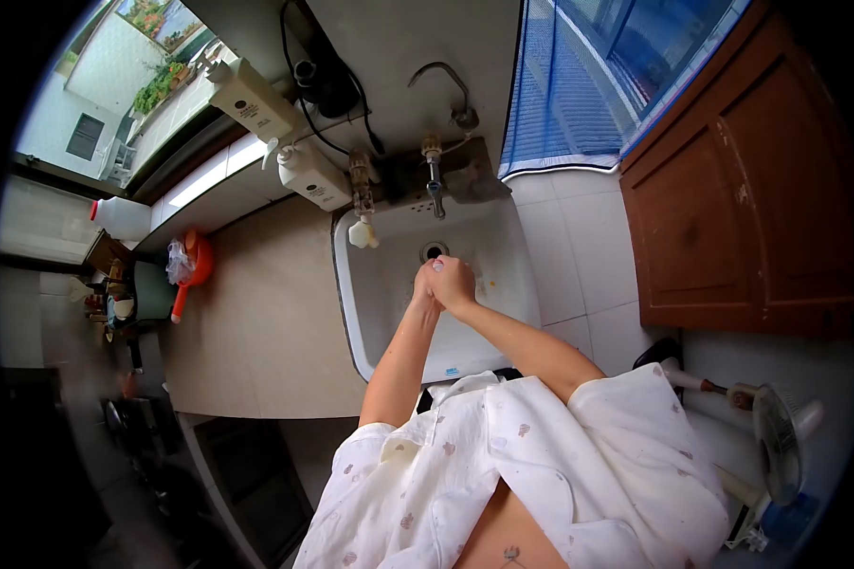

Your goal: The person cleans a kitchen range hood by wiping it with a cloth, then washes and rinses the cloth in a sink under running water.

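Observation:
Over the white sink (380, 322), my left hand (424, 286) and my right hand (454, 284) are pressed together, fingers closed and curled around each other. Anything between the palms is hidden. Just beyond them lies the drain (434, 250) in the basin floor. A metal tap (435, 190) points down above the basin's far end, and I see no water running from it. A pale yellowish bar or sponge (362, 233) hangs at the sink's far left corner, apart from both hands.
Two white pump bottles, a nearer one (313, 177) and a farther one (252, 100), stand behind the counter (256, 313). An orange-red dipper (193, 266) lies at the counter's left. A curved spout (441, 71) sticks out from the wall. To the right are a brown door (740, 180) and a blue curtain (560, 123).

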`<act>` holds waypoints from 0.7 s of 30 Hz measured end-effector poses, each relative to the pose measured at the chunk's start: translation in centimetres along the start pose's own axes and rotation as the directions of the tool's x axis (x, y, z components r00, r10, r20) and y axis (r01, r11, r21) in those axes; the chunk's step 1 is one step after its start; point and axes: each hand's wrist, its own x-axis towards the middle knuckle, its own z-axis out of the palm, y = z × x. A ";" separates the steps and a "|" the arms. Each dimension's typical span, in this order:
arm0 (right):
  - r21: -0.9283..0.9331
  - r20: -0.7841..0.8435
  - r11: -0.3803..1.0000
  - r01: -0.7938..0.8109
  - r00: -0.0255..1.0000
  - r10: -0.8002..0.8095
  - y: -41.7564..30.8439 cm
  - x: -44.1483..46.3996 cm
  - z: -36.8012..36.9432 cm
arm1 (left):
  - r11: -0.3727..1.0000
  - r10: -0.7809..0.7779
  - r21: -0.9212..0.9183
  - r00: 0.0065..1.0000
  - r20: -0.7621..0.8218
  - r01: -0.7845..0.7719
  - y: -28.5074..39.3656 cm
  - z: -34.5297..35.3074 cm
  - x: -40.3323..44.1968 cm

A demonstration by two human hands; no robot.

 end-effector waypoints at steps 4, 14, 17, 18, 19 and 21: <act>0.114 0.035 0.978 -0.173 0.985 0.170 3.3 4.8 -0.1 | 0.940 0.023 0.341 0.987 -0.158 0.033 0.7 3.0 -2.7; 0.356 0.925 0.142 -0.924 0.370 0.085 7.2 2.3 -3.3 | 0.925 0.264 0.244 0.954 0.143 -0.293 4.5 0.4 -4.8; 0.550 0.820 0.163 -0.819 0.567 0.078 9.3 2.8 -0.8 | 0.892 0.217 0.373 0.965 0.145 -0.257 5.6 -0.4 -5.2; 0.550 0.821 0.164 -0.819 0.566 0.077 9.0 2.8 -1.0 | 0.883 0.140 0.447 0.989 0.045 -0.145 5.8 0.5 -6.4; 0.634 0.747 0.292 -0.717 0.665 0.012 8.9 2.9 -1.4 | 0.862 0.067 0.506 0.996 -0.061 -0.027 5.9 0.9 -7.2; 0.699 0.665 0.406 -0.589 0.743 -0.068 7.7 2.8 -2.6 | 0.909 0.047 0.416 0.997 -0.060 -0.018 5.3 -3.8 -3.8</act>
